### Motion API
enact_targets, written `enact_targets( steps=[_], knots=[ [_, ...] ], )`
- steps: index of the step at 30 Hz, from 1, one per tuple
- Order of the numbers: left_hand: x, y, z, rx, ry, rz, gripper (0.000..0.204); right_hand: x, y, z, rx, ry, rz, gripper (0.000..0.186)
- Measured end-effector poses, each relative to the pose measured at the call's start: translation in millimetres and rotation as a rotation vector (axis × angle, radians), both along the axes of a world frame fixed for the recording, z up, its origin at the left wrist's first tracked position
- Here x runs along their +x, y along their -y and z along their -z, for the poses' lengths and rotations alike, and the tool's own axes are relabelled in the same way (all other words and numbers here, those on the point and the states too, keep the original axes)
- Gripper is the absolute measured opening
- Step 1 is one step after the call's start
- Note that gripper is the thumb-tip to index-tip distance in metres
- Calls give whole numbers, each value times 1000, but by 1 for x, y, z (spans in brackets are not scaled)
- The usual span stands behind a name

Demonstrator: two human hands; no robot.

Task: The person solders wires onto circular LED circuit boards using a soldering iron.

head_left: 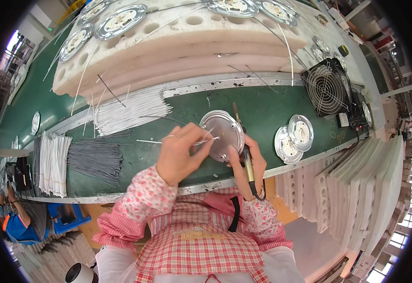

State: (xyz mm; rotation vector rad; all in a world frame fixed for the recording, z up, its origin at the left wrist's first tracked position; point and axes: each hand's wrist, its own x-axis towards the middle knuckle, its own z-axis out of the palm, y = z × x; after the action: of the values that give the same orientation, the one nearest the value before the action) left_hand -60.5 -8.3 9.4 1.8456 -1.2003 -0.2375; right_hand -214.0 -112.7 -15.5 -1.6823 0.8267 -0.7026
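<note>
My left hand (181, 152) pinches a white wire (150, 141) between thumb and fingertips. One end of that wire is over the face of a round silver metal disc (224, 125), close to its centre hole. Whether it passes through the hole, I cannot tell. A dark wire also runs up to the fingers of this hand. On the disc's lower right rim sits the thumb of my right hand (249, 165). The same hand holds a soldering iron (249, 167), its tip pointing away past the disc and its cord hanging near the wrist.
Bundles of white wires (54, 162) and grey wires (95, 158) lie left, with loose white wires (130, 112) behind. Two discs with white boards (301, 133) overlap at right, near a black fan (327, 89). A holed foam block (177, 56) bears more discs. Another person (22, 226) is far left.
</note>
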Motion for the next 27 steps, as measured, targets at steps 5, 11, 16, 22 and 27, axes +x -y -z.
enact_targets(
  steps=[5, 11, 16, 22, 27],
  knots=[
    [-16, 4, 7, -68, 31, -88, 14, -1, -1, -2, -24, -7, -26, 33],
    [-20, 4, 7, -70, 97, -111, 16, -5, -6, -4, -127, 5, -6, 32],
    [-24, 0, 4, -104, 243, -44, 16, -13, -15, -10, -435, -48, -31, 40],
    [-14, -17, 11, -26, -33, 106, 17, -20, -11, -29, -500, -24, -279, 76],
    [-7, -19, 16, 37, -214, 134, 14, 0, 32, -7, -350, 97, -616, 114]
  ],
)
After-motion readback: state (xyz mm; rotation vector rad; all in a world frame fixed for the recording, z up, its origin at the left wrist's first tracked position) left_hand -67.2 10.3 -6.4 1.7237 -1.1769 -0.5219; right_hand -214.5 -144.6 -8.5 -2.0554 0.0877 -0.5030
